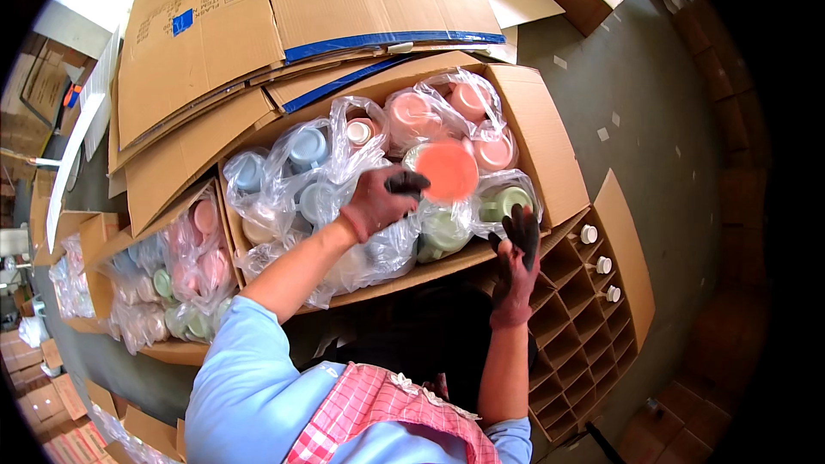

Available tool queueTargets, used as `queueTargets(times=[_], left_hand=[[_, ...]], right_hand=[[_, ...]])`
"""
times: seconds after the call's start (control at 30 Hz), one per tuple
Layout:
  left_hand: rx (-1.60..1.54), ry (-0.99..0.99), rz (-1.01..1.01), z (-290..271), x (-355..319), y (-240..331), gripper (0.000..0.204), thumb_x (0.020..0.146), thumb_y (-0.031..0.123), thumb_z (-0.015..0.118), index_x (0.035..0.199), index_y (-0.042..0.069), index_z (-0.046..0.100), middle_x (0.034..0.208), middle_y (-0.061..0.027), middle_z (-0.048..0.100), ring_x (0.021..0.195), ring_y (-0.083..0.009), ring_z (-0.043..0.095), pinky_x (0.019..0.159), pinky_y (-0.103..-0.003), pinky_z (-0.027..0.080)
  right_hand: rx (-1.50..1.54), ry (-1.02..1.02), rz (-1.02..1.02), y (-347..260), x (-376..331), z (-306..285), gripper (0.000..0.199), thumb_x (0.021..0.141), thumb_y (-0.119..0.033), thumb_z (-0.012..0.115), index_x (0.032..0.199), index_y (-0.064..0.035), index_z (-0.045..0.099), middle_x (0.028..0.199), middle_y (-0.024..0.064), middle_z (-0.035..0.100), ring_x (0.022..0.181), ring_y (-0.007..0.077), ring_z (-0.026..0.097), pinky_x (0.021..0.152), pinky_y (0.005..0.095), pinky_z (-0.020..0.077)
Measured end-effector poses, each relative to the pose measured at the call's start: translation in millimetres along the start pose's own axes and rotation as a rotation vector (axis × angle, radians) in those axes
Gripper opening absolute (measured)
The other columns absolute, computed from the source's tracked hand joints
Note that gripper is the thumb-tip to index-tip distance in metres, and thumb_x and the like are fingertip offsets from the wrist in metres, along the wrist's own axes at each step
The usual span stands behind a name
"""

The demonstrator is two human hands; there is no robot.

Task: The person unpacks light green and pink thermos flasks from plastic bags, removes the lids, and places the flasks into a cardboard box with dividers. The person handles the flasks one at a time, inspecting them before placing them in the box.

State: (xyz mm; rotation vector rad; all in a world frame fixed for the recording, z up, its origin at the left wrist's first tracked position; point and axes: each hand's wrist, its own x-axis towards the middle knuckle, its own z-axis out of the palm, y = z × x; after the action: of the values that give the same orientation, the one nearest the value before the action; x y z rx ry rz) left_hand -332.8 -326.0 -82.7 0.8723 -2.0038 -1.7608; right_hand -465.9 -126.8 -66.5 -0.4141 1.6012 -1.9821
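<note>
My left hand (382, 199), in a maroon glove with dark fingertips, reaches over a large open carton. Its curled fingers are closed at the left edge of a coral jug (451, 170), whose round coral end faces up, slightly blurred. The grip itself is partly hidden. My right hand (518, 258), gloved the same way, is held up at the carton's front right with fingers apart and nothing in them. Just beyond it sits a green jug (507, 202) with a handle, in clear plastic. Bagged pink jugs (412, 112) and blue jugs (308, 148) fill the carton (400, 282).
Flattened cardboard boxes (378, 0) are stacked behind the carton. At right, a divided carton (571, 331) holds three white-topped pieces (604, 265) in its cells. Another carton of bagged jugs (206, 216) stands at left. Grey floor (619, 120) stretches beyond, with paper scraps.
</note>
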Motion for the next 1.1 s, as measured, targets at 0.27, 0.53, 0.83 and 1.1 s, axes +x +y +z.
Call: queueTargets(times=[0.27, 0.53, 0.83, 1.1], left_hand=[[0.266, -0.121, 0.104, 34, -31, -40, 0.034, 0.064, 0.015, 0.076, 0.095, 0.005, 0.067, 0.082, -0.0088, 0.066, 0.069, -0.0187, 0.063, 0.063, -0.030, 0.050], [0.372, 0.206, 0.243, 10, -7, -43, 0.032, 0.070, 0.018, 0.072, 0.099, 0.009, 0.064, 0.091, -0.0122, 0.063, 0.078, -0.0267, 0.063, 0.068, -0.033, 0.051], [1.083, 0.319, -0.315, -98, 169, -107, 0.051, 0.081, 0.053, 0.052, 0.103, 0.010, 0.067, 0.105, -0.0183, 0.063, 0.101, -0.0343, 0.059, 0.086, -0.042, 0.045], [1.255, 0.227, -0.399, -77, 195, -135, 0.041, 0.082, 0.047, 0.052, 0.094, 0.011, 0.066, 0.101, -0.0150, 0.065, 0.097, -0.0314, 0.061, 0.084, -0.040, 0.047]], right_hand=[[-0.190, -0.538, 0.569, 45, 25, 10, 0.050, 0.075, -0.011, 0.071, 0.121, -0.0018, 0.054, 0.110, 0.0055, 0.059, 0.096, 0.0136, 0.056, 0.085, 0.0282, 0.0455], [0.027, -0.425, 0.639, 56, 27, -7, 0.035, 0.078, -0.012, 0.069, 0.110, -0.0007, 0.058, 0.096, 0.0030, 0.061, 0.082, 0.0095, 0.056, 0.075, 0.0232, 0.0455], [0.112, -0.379, 0.684, 29, 26, 7, 0.028, 0.080, -0.006, 0.064, 0.107, 0.0000, 0.060, 0.095, 0.0026, 0.061, 0.080, 0.0091, 0.053, 0.069, 0.0220, 0.0428], [0.164, -0.308, 0.767, 32, 44, -1, 0.031, 0.082, -0.006, 0.061, 0.112, 0.0020, 0.056, 0.104, 0.0065, 0.063, 0.084, 0.0101, 0.055, 0.076, 0.0229, 0.0452]])
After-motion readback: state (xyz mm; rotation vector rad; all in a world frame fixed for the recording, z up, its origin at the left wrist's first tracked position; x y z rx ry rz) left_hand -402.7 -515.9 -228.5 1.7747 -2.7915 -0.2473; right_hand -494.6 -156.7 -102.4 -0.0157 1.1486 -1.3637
